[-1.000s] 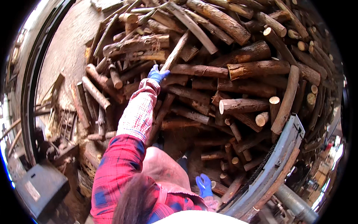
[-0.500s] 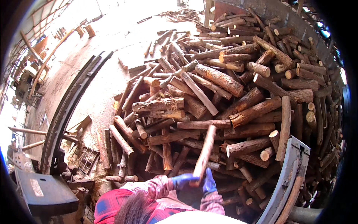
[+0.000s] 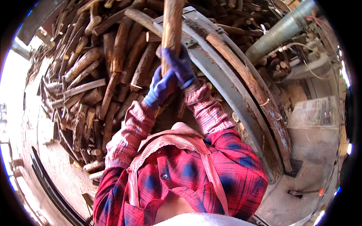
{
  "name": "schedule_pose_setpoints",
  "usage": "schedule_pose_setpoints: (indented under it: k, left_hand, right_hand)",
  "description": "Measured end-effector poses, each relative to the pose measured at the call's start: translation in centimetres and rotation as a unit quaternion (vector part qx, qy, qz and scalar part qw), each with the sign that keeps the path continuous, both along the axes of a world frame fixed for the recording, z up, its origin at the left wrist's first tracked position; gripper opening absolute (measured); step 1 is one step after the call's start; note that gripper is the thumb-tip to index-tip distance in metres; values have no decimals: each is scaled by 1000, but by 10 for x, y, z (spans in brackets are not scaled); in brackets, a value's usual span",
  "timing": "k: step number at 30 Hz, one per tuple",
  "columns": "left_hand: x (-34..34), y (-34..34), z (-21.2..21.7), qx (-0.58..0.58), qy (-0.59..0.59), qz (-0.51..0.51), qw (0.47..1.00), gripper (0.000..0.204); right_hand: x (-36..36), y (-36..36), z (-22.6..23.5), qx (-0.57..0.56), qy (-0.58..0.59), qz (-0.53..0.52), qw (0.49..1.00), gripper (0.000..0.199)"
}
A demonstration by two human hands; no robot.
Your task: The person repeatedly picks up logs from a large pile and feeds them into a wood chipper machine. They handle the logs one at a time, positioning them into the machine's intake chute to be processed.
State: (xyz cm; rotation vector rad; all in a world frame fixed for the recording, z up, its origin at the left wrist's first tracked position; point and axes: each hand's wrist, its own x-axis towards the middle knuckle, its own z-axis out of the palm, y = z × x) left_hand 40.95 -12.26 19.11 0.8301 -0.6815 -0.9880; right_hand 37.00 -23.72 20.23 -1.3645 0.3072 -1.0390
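Observation:
Both hands, in blue gloves, grip a short, slim log near its lower end. Its far end runs out past the top edge of the view. My left hand wraps the log's base. Just above and to the right, my right hand closes around its side. The log is in front of the far end of a grey metal trough; I cannot tell whether they touch. Along that trough lies a longer bark-covered log. Another pale log reaches behind the held one.
A large log pile fills the far left. Beyond the trough on the right are a thick grey pipe, hoses and a dusty machine housing. A dark rail curves along the lower left floor.
My view has swung right, bringing the trough and machine into the middle and right. Both hands have carried the log toward the trough, keeping their grip on it.

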Motion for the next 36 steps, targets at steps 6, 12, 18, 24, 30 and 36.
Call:
schedule_pose_setpoints:
  k: [6, 12, 18, 24, 30, 36]
  left_hand:
    - [-22, -90, -10, -7, -82, -174, 981, 48]
    - [-91, -94, -135, 170, -143, -288, 931, 40]
    - [-94, -96, -121, 219, -37, -293, 930, 43]
    - [-79, -85, -127, 76, -50, -227, 970, 35]
    - [1, -6, -155, 331, 77, 29, 940, 31]
    - [20, 132, -240, 438, 184, 263, 840, 32]
  right_hand:
    - [-66, -39, 29, 130, -146, -88, 977, 57]
    - [-149, -55, -162, 356, -2, -262, 897, 58]
    - [-158, -59, -167, 361, -57, -255, 895, 61]
    - [-121, -106, -110, 122, 126, -155, 972, 43]
    - [-60, -260, -6, -188, 187, -85, 960, 47]
    - [-69, -342, -60, -478, 475, -150, 723, 55]
